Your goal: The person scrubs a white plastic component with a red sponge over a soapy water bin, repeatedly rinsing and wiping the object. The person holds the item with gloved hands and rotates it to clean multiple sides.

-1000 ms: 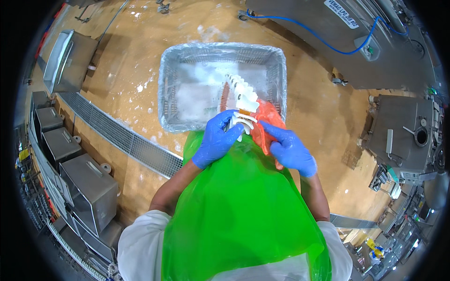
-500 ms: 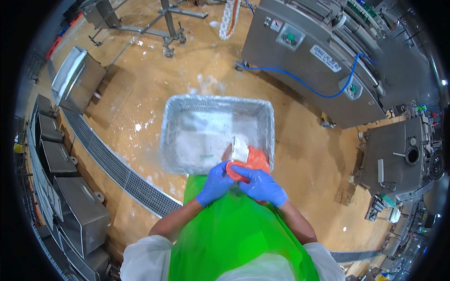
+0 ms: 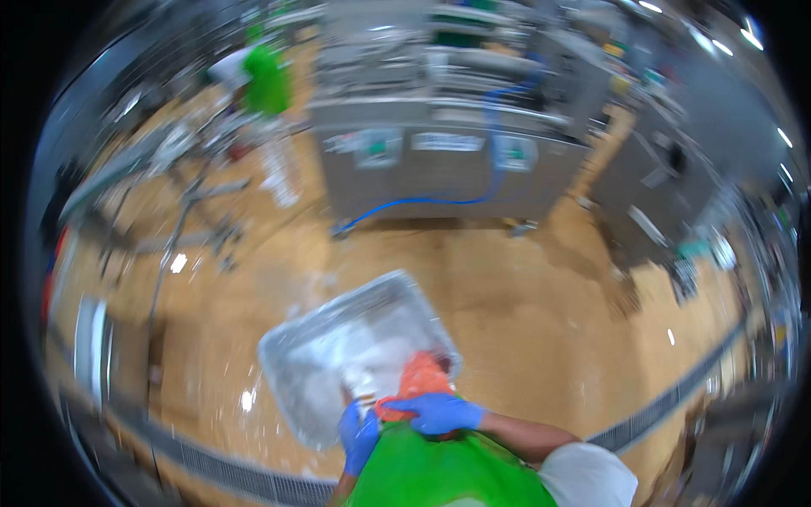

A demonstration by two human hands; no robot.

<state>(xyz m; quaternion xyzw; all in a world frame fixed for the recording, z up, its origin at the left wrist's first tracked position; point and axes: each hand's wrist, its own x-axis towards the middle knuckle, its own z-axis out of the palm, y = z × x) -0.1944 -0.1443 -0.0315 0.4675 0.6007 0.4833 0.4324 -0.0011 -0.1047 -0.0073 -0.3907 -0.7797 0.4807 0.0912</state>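
My left hand (image 3: 360, 436), in a blue glove, is at the near side of the grey plastic tub (image 3: 287, 348). Its fingers look curled, but blur hides what they hold. Just beyond them a white thing with a brown part (image 3: 361, 385) stands out over the tub; its kind is unclear. To the right, my blue-gloved right hand (image 3: 439, 414) is closed on a limp orange-red thing (image 3: 422, 376), which looks like a rubber glove and has an edge reaching toward my left hand. Whitish, foamy-looking liquid (image 3: 325, 372) shows inside the tub.
A long steel machine (image 3: 397, 182) with a blue hose (image 3: 414, 200) stands beyond the tub. Another steel unit (image 3: 646, 194) is at right. A wheeled frame (image 3: 198, 207) stands far left, near a person in green (image 3: 267, 80). A floor drain (image 3: 228, 475) curves along the near side.
The view has swung right and upward, so the tub appears lower left and tilted. My hands have moved apart: the left sits by the white thing, the right keeps the orange-red thing.
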